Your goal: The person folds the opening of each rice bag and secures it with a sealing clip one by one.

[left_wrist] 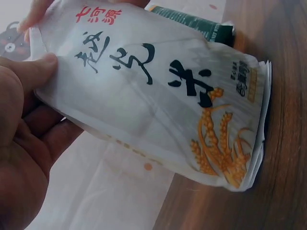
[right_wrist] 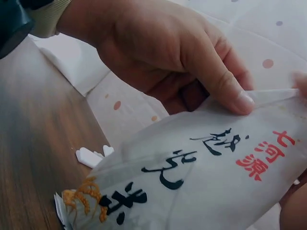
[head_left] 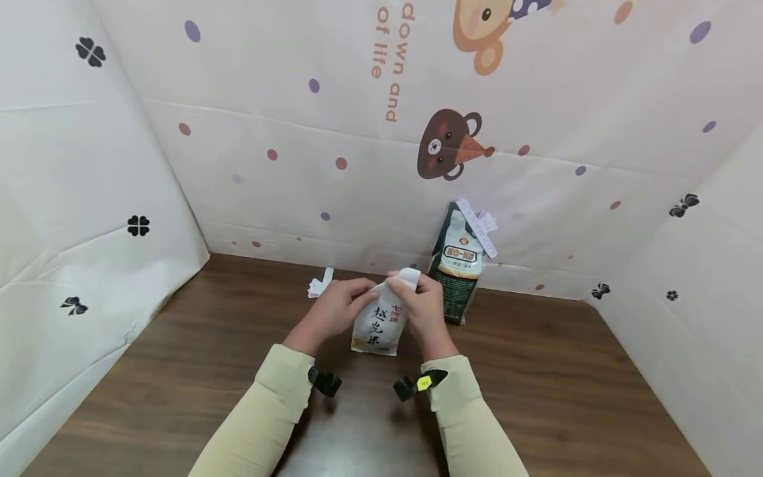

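Both hands hold a white rice bag (head_left: 377, 331) with black and red lettering and golden rice ears near its base. My left hand (head_left: 334, 310) grips the bag's upper left side, its thumb (left_wrist: 41, 69) on the front and fingers behind. At the top edge, my right hand (head_left: 426, 311) pinches the bag's upper right corner, which is partly folded over. In the right wrist view, my left hand (right_wrist: 187, 57) presses its thumb near the top edge, while only part of my right hand (right_wrist: 295, 211) shows at the lower right.
A white bag clip (head_left: 320, 283) lies behind the left hand. To the right, a dark green KO-KO bag (head_left: 459, 291) stands against the patterned backdrop (head_left: 369, 172), a white clip (head_left: 477, 228) across its top. The brown table (head_left: 566, 384) extends to both sides.
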The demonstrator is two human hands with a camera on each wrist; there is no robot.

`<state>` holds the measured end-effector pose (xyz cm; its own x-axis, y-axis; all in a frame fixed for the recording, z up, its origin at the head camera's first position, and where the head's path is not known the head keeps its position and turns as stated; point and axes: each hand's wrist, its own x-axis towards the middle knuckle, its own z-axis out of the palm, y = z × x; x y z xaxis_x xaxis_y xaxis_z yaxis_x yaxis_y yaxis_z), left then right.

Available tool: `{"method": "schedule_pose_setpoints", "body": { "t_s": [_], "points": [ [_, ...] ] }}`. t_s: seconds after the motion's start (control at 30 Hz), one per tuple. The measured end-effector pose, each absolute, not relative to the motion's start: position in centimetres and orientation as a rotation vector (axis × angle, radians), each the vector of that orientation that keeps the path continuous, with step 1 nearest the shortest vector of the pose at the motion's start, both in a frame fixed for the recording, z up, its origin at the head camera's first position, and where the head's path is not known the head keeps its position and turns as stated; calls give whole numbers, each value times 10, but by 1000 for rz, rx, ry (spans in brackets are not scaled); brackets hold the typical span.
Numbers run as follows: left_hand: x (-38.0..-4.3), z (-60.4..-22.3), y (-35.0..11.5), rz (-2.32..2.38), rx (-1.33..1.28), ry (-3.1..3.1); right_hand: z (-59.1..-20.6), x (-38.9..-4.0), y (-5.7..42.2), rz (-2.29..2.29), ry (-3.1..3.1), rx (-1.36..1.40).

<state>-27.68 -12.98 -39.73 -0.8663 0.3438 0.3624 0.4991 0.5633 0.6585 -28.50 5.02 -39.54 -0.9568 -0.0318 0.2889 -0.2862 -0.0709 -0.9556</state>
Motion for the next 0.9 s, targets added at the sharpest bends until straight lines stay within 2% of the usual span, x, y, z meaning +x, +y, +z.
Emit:
{"method": "schedule_pose_setpoints", "body": {
  "t_s": [0.23, 0.6, 0.9],
  "points": [
    [-277, -402, -129, -1172, -728, -2575, -403, -289, 48, 2160, -2136, 336],
    [-284, -396, -129, -1298, -675, -2624, -400, -305, 62, 2040, -2206, 612],
    [-288, -404, -130, -1278, -615, -2676, -402, -308, 60, 2038, -2195, 638]
  ]
}}
